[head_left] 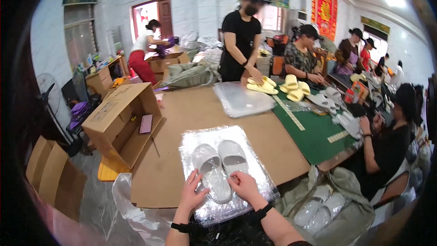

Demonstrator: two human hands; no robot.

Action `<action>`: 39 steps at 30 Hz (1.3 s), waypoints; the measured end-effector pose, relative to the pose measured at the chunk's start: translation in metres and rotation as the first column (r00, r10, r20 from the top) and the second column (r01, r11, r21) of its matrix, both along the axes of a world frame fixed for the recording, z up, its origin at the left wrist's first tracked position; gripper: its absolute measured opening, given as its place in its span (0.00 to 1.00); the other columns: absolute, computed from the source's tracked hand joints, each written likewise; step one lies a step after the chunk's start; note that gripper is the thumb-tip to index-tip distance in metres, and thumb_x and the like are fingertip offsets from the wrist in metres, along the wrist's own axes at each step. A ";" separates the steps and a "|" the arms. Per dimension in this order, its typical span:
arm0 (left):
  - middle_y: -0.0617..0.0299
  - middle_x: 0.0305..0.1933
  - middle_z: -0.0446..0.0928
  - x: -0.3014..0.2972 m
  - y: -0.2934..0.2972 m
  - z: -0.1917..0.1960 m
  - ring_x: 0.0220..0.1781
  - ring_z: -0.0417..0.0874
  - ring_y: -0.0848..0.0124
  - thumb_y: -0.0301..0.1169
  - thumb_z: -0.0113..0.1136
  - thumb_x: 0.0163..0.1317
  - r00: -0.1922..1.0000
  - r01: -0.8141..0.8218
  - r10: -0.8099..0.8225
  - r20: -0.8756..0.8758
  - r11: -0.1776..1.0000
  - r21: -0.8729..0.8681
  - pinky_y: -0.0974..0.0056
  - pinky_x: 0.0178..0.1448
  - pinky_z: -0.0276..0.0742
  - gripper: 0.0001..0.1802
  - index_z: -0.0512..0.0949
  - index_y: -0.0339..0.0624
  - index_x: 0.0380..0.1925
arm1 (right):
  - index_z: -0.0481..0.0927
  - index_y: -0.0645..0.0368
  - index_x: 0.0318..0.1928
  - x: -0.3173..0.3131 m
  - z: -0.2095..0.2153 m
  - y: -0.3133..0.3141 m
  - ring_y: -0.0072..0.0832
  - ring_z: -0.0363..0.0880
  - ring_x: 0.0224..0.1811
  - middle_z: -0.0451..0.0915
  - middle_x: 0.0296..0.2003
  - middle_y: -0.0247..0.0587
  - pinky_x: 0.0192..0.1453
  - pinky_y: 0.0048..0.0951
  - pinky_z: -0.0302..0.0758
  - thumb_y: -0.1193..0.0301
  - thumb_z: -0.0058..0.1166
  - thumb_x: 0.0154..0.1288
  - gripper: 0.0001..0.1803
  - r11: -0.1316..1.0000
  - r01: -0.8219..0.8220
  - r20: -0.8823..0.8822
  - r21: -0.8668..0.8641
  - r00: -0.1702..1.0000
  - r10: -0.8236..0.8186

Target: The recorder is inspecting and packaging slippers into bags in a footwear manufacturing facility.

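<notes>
At near edge of cardboard-covered bench (200, 109), head view: pair of pale grey foam slippers (221, 164) lies side by side inside clear plastic bag (255, 164). Left hand (193, 193) and right hand (243, 186), both hands fingers spread, rest on bag's near end over slipper heels. Open brown cardboard box (123, 118) at bench's left; stack of clear bags (243, 99) beyond.

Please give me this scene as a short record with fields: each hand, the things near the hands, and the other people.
left hand: fingers spread, touching the clear plastic bag
right hand: fingertips on the bag beside the pale grey slippers
slippers: one pair, side by side on the bag
surface: brown cardboard sheet over a table
co-worker: standing, handling yellow slippers
left side: open cardboard box
</notes>
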State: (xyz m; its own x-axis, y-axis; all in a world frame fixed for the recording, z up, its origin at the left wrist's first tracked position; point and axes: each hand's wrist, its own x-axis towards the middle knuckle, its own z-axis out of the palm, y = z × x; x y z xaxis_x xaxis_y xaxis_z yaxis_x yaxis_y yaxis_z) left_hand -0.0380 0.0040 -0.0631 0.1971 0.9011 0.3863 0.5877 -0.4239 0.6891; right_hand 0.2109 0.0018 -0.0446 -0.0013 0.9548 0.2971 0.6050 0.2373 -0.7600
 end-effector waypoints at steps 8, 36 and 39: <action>0.47 0.75 0.62 -0.001 0.003 -0.002 0.74 0.66 0.48 0.31 0.74 0.48 0.999 -0.002 0.002 0.038 1.000 -0.014 0.52 0.72 0.68 0.36 0.76 0.41 0.61 | 0.82 0.55 0.44 0.002 0.009 0.002 0.44 0.81 0.34 0.81 0.28 0.44 0.40 0.42 0.77 0.55 0.58 0.66 0.17 0.998 -0.039 0.005 -0.059 0.999 0.039; 0.50 0.77 0.61 -0.002 0.008 0.000 0.74 0.67 0.50 0.34 0.71 0.52 0.999 0.010 -0.011 0.039 1.000 0.012 0.52 0.72 0.67 0.35 0.74 0.43 0.63 | 0.80 0.59 0.46 0.005 0.017 0.012 0.43 0.81 0.35 0.82 0.29 0.46 0.40 0.41 0.77 0.57 0.57 0.68 0.18 0.991 -0.097 0.008 -0.089 0.995 0.098; 0.50 0.77 0.61 -0.001 0.005 -0.004 0.75 0.66 0.51 0.34 0.71 0.52 0.998 0.021 -0.020 0.061 1.000 -0.017 0.52 0.73 0.66 0.35 0.74 0.44 0.63 | 0.81 0.60 0.47 0.015 0.008 0.025 0.42 0.83 0.34 0.84 0.31 0.45 0.41 0.37 0.78 0.54 0.59 0.67 0.21 0.954 -0.227 -0.119 -0.198 0.971 0.206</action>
State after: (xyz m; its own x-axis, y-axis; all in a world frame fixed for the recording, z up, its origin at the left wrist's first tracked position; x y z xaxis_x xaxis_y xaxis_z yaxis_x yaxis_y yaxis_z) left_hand -0.0391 0.0090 -0.0675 0.1918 0.9041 0.3819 0.5357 -0.4225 0.7312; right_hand 0.2262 0.0270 -0.0362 -0.1963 0.9754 0.1004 0.4789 0.1847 -0.8582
